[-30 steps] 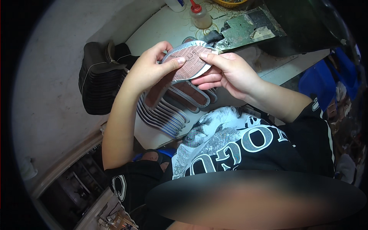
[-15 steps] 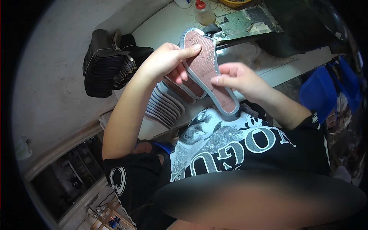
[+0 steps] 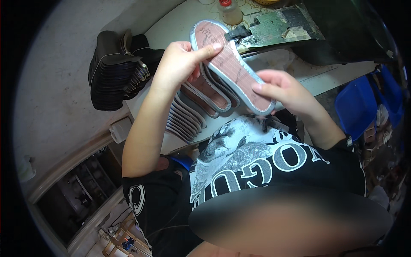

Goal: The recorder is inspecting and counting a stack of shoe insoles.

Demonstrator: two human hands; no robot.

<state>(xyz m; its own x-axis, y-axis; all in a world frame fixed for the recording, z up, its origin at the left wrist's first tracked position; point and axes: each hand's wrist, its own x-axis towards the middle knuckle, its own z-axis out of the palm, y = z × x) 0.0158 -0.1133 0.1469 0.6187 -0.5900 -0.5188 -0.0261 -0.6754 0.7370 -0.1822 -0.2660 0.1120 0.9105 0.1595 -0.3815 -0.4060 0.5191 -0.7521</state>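
Note:
A shoe insole [image 3: 233, 68] with a pinkish-brown underside and a grey folded rim is held up, tilted, between my two hands. My left hand [image 3: 184, 60] grips its upper part, thumb pressed on the brown face and fingers behind. Near its lower end my right hand [image 3: 280, 90] pinches the edge, thumb on top. Below my left hand lie more brown-faced insoles [image 3: 205, 96] on the table. Next to them a fanned row of grey insoles [image 3: 184, 118] overlaps.
Black bundled soles [image 3: 113, 70] tied with a band stand at the left by the wall. Behind the insole are a red-capped bottle [image 3: 230, 13] and a worn green board [image 3: 278, 28] on the white table [image 3: 175, 25]. Blue plastic chairs [image 3: 355, 98] stand at the right.
The insole has moved slightly up at its far end and tilted more sideways. My right hand has slid toward its lower end; my left hand has risen a little with it.

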